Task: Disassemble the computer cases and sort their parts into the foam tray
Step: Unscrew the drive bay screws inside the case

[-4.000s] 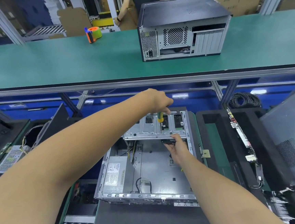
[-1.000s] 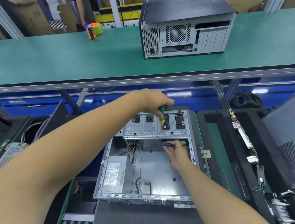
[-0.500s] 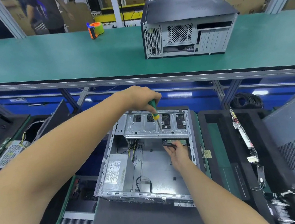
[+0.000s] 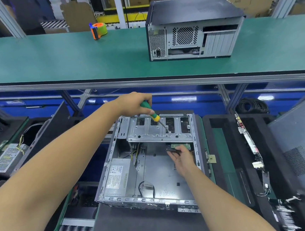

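Left hand [image 4: 135, 103]: grasping screwdriver [image 4: 151, 113]; tip on drive cage [image 4: 159, 131], at 5 o'clock
Right hand [image 4: 182, 158]: pinching drive [image 4: 177, 146] at 12 o'clock, under cage

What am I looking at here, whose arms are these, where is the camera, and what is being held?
No machine: these are a person's bare arms, seen from a camera worn on the head, looking down. The left hand has its grip on a green and yellow screwdriver, tip on the drive cage of the open computer case. The right hand reaches under the cage and holds a drive part. A black foam tray lies to the right. On the green bench behind stand a closed case and a tape dispenser.
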Demonstrator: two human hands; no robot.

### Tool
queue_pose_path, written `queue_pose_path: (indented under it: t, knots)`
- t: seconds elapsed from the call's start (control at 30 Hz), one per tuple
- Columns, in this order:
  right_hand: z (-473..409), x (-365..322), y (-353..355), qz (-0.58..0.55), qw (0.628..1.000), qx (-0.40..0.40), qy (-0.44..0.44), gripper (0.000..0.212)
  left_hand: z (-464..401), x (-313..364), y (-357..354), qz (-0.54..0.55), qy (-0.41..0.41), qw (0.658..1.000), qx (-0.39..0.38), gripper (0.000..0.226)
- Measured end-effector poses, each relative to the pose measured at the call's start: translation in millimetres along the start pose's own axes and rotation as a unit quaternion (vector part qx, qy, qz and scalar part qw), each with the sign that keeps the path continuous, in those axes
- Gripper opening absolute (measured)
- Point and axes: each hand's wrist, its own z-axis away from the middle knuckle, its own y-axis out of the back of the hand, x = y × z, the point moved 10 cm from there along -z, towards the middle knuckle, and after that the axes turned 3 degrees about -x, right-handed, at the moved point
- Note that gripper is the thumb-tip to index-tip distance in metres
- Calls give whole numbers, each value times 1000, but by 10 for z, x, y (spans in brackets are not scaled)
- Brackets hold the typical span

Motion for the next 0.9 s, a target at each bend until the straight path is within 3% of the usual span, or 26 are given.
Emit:
queue_pose_path:
  t: [0.13,0.27,0.5,0.57,0.73,0.9]
  knots:
    - [34,-5,0,10,1000,3,2,17,91,-124,-91,104,16,994,14,25]
    - [25,-69,-49,36,999,5,22,13,172,-202,-156,132,24,990,34,25]
    - [69,-89,-63,-18,999,24,45,58,308,-247,-213,158,19,986,48,23]
    - [92,-40,-99,-23,999,19,26,60,347,-270,-234,179,19,982,53,25]
    - [304,141,-418,86,989,-51,-114,32,401,-310,-252,221,14,973,63,25]
    - [505,69,-542,185,962,-104,-172,50,376,-291,-215,257,-1,964,62,22]
